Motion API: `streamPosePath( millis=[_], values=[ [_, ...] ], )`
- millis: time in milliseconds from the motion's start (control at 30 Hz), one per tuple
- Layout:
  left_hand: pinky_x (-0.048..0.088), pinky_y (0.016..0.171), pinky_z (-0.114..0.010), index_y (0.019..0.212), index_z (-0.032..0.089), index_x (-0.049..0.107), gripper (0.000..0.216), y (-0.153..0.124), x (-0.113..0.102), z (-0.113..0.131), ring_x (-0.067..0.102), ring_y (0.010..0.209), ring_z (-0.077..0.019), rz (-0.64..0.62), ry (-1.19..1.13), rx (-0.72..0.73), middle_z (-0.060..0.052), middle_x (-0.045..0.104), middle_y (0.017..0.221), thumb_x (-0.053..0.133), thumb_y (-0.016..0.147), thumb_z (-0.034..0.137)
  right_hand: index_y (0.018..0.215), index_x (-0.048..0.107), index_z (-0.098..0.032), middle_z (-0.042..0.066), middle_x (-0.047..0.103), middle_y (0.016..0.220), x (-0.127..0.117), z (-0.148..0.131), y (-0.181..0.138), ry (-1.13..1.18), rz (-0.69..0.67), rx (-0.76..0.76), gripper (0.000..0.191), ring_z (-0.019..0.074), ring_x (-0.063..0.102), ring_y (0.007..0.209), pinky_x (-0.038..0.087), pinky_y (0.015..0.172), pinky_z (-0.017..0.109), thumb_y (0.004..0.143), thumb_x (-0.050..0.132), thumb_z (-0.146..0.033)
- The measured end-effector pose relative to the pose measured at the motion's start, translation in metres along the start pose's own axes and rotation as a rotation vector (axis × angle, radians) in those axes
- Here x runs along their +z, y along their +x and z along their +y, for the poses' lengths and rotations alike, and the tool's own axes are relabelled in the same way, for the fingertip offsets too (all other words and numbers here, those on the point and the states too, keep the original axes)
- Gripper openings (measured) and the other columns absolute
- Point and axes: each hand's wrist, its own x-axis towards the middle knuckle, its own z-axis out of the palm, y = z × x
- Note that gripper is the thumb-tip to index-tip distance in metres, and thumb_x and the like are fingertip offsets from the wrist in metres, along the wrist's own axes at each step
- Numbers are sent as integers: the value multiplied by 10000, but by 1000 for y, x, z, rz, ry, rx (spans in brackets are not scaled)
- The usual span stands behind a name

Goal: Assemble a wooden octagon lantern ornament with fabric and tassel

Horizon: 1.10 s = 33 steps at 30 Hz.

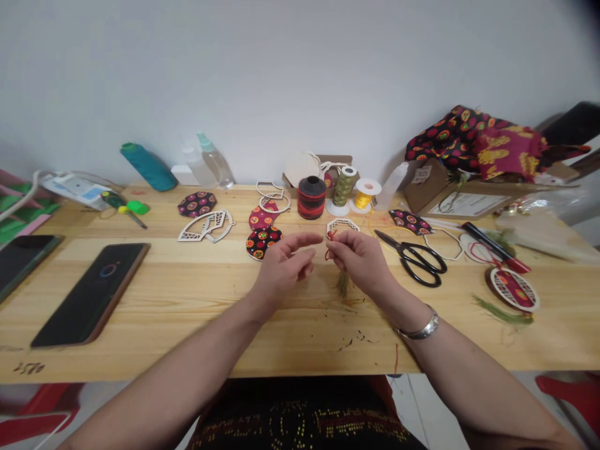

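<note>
Over the middle of the wooden table, my right hand (354,256) pinches a short red cord (330,237) between thumb and fingertips. Facing it from the left, my left hand (288,262) has its fingers apart and shows nothing held; its index fingertip comes close to the cord. Below my right hand hangs or lies a green tassel (344,284), partly hidden. Just behind the hands lies a white openwork octagon frame (343,226). To the left of it are round patterned fabric pieces (263,242). Black-handled scissors (415,257) lie right of my right hand.
Behind stand a red-and-black thread spool (311,199), an olive spool (345,186) and a yellow spool (364,195). A phone (91,294) lies at left. A finished oval ornament (513,289) lies at right, near a cardboard box (435,190) topped with patterned cloth.
</note>
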Motion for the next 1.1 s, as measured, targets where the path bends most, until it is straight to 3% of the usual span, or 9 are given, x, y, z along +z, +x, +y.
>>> streamPosePath(
  millis=[67,167,433,767,1100],
  values=[
    [302,436,-206,1058,192,678,337,-1,2,0,481,482,-65,-101,-20,-56,-36,676,798,655,726,242,628,559,-185,-30,537,526,0,3,-1,-61,1,-42,180,79,406,444,325,446,234,764,605,-293],
    [336,451,-200,1016,181,707,291,-1,5,-3,507,505,-77,-149,56,-64,-26,667,701,652,744,269,649,579,-181,-34,533,524,1,3,-2,-120,2,-67,137,84,421,461,337,460,232,758,608,-259],
    [379,489,-208,856,164,749,193,4,0,-6,461,488,-71,-79,181,-14,17,607,574,674,717,275,641,595,-166,-58,488,456,1,-3,-4,-85,-38,-28,145,64,390,409,319,427,214,748,619,-260],
    [330,450,-191,755,151,745,148,7,1,-10,494,517,-72,-50,6,-69,-9,638,605,713,665,264,645,600,-150,-46,540,489,2,-5,-2,112,-61,103,193,42,402,385,308,379,186,677,691,-316],
    [285,442,-207,683,135,725,104,3,3,0,413,450,-61,37,213,-53,32,546,490,652,651,201,655,609,-142,-35,561,521,3,-5,-3,31,-68,97,161,42,415,395,337,394,192,688,670,-287]
  ],
)
